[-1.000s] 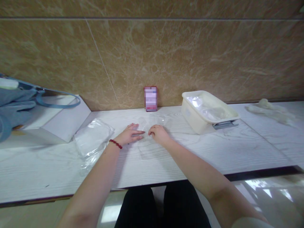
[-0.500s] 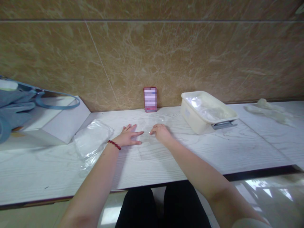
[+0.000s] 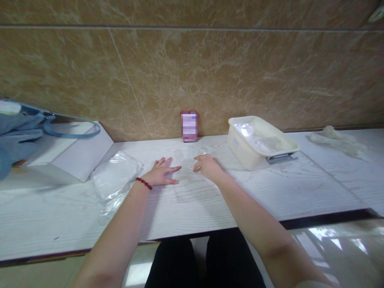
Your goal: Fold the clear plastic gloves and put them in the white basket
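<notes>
A thin clear plastic bag (image 3: 192, 194) lies flat on the white table in front of me, its edges hard to make out. My left hand (image 3: 162, 172), with a red bead bracelet at the wrist, is spread flat at the bag's left side. Over the bag's right side is my right hand (image 3: 209, 165), fingers bent, thumb and index finger apart; nothing shows between them. To the left of my left hand rests a stack of clear plastic bags (image 3: 115, 176).
A phone (image 3: 189, 127) leans upright against the brown wall. On the right stands a cream bin (image 3: 246, 150) with clear plastic inside; crumpled translucent plastic (image 3: 337, 141) lies beyond it. At left are a white box (image 3: 78, 160) and a blue bag (image 3: 19, 130).
My right hand has shifted slightly right, away from my left hand, and its thumb and index finger have parted. My left hand stays in place.
</notes>
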The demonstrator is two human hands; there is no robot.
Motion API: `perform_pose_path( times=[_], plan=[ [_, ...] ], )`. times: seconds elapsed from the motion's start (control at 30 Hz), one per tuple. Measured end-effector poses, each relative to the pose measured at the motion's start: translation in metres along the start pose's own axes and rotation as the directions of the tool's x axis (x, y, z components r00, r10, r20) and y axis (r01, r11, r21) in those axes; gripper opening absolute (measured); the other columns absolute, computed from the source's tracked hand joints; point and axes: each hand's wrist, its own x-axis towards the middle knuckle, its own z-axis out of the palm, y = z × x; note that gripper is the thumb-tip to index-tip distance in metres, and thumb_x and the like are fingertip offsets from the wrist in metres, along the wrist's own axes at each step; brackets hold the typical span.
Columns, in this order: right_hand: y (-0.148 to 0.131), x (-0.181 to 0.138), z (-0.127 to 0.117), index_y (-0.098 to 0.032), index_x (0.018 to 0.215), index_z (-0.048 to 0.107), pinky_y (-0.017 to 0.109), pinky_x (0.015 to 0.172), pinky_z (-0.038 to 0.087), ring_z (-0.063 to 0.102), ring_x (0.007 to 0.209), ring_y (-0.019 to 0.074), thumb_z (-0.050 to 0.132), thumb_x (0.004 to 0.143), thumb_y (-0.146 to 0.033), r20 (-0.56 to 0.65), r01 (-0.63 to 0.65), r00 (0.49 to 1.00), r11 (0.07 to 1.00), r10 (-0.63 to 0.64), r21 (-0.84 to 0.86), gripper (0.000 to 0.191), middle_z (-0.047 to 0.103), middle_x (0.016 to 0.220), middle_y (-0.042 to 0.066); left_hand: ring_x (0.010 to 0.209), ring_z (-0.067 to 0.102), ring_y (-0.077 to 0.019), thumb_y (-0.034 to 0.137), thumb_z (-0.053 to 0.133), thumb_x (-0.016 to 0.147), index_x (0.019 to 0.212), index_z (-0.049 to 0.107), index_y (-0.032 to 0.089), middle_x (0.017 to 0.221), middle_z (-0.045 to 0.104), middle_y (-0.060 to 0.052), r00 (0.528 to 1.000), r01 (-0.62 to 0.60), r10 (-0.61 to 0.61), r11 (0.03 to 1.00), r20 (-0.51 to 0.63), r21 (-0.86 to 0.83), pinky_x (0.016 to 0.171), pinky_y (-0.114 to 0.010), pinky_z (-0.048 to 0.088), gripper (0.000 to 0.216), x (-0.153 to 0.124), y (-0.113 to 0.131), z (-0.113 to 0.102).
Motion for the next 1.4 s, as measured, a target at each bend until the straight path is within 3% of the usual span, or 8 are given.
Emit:
perform_pose_path(
  times=[0.2, 0.33, 0.4, 0.5, 0.6, 0.87, 1.03, 1.4],
  plan=[
    [0.007, 0.001, -0.003, -0.022, 0.074, 0.069, 0.031, 0.092, 0.028, 0.046, 0.105, 0.0166, 0.045, 0.062, 0.001, 0.124, 0.024, 0.992, 1.000, -0.025, 0.009, 0.036, 0.057, 0.109, 0.003, 0.126, 0.001, -0.0366, 0.069, 0.048, 0.056, 0.121, 0.040, 0.037, 0.142, 0.011, -0.004, 1.000, 0.007, -0.007, 1.000, -0.007, -0.005, 0.097, -0.053, 0.003, 0.073, 0.002, -0.004, 0.003],
    [0.014, 0.002, -0.010, -0.022, 0.081, 0.068, 0.028, 0.092, 0.030, 0.049, 0.103, 0.0144, 0.041, 0.064, 0.001, 0.071, 0.001, 0.997, 1.000, -0.003, 0.028, 0.039, 0.058, 0.108, 0.002, 0.126, 0.003, -0.0360, 0.069, 0.046, 0.058, 0.123, 0.038, 0.036, 0.141, 0.013, -0.005, 1.000, -0.018, 0.018, 1.000, -0.018, -0.014, 0.097, -0.053, 0.005, 0.073, 0.002, -0.006, 0.002],
    [0.021, 0.002, -0.015, -0.021, 0.092, 0.064, 0.027, 0.090, 0.032, 0.050, 0.100, 0.0141, 0.040, 0.067, -0.002, -0.059, -0.109, 0.992, 0.994, 0.110, 0.015, 0.040, 0.059, 0.105, 0.003, 0.127, 0.008, -0.0340, 0.067, 0.044, 0.062, 0.125, 0.035, 0.034, 0.140, 0.018, -0.006, 0.997, -0.049, 0.048, 0.998, -0.054, -0.027, 0.098, -0.052, 0.007, 0.072, 0.002, -0.008, 0.001],
    [0.038, 0.000, -0.020, -0.019, 0.104, 0.058, 0.030, 0.086, 0.036, 0.052, 0.096, 0.0186, 0.041, 0.074, -0.014, -0.233, -0.406, 0.891, 0.913, 0.390, -0.026, 0.035, 0.059, 0.102, 0.009, 0.126, 0.017, -0.0295, 0.063, 0.041, 0.067, 0.127, 0.035, 0.030, 0.137, 0.026, -0.008, 0.985, -0.093, 0.087, 0.995, -0.147, -0.034, 0.099, -0.046, 0.013, 0.069, 0.003, -0.010, 0.000],
    [0.053, 0.000, -0.019, -0.015, 0.106, 0.058, 0.036, 0.083, 0.036, 0.051, 0.096, 0.0252, 0.043, 0.076, -0.031, -0.203, -0.582, 0.806, 0.807, 0.556, -0.102, 0.037, 0.057, 0.101, 0.016, 0.124, 0.022, -0.0273, 0.061, 0.041, 0.070, 0.124, 0.041, 0.024, 0.134, 0.033, -0.010, 0.967, -0.115, 0.108, 0.993, -0.230, -0.020, 0.100, -0.042, 0.017, 0.066, 0.006, -0.010, 0.002],
    [0.048, 0.007, -0.014, -0.020, 0.086, 0.064, 0.030, 0.082, 0.034, 0.052, 0.093, 0.0194, 0.045, 0.076, -0.027, -0.114, -0.556, 0.831, 0.822, 0.545, -0.121, 0.023, 0.060, 0.090, 0.009, 0.116, 0.036, -0.0233, 0.053, 0.042, 0.075, 0.115, 0.050, 0.017, 0.124, 0.044, -0.013, 0.895, -0.254, 0.242, 0.967, -0.374, 0.018, 0.097, -0.038, 0.028, 0.055, 0.009, -0.003, 0.006],
    [0.049, 0.006, -0.013, -0.012, 0.103, 0.056, 0.033, 0.087, 0.030, 0.044, 0.103, 0.0230, 0.051, 0.072, -0.036, -0.207, -0.656, 0.752, 0.741, 0.626, -0.141, 0.039, 0.054, 0.103, 0.014, 0.113, 0.041, -0.0227, 0.048, 0.044, 0.076, 0.110, 0.054, 0.020, 0.120, 0.048, -0.011, 0.854, -0.327, 0.304, 0.945, -0.423, 0.020, 0.095, -0.038, 0.032, 0.046, 0.011, 0.002, 0.009],
    [0.053, 0.009, -0.010, -0.017, 0.085, 0.063, 0.030, 0.082, 0.033, 0.050, 0.093, 0.0196, 0.041, 0.079, -0.026, -0.271, -0.590, 0.788, 0.804, 0.553, -0.074, 0.024, 0.057, 0.092, 0.010, 0.113, 0.040, -0.0229, 0.046, 0.048, 0.075, 0.110, 0.054, 0.023, 0.121, 0.048, -0.010, 0.882, -0.346, 0.286, 0.932, -0.374, -0.104, 0.096, -0.041, 0.027, 0.043, 0.012, 0.006, 0.009]
  ],
)
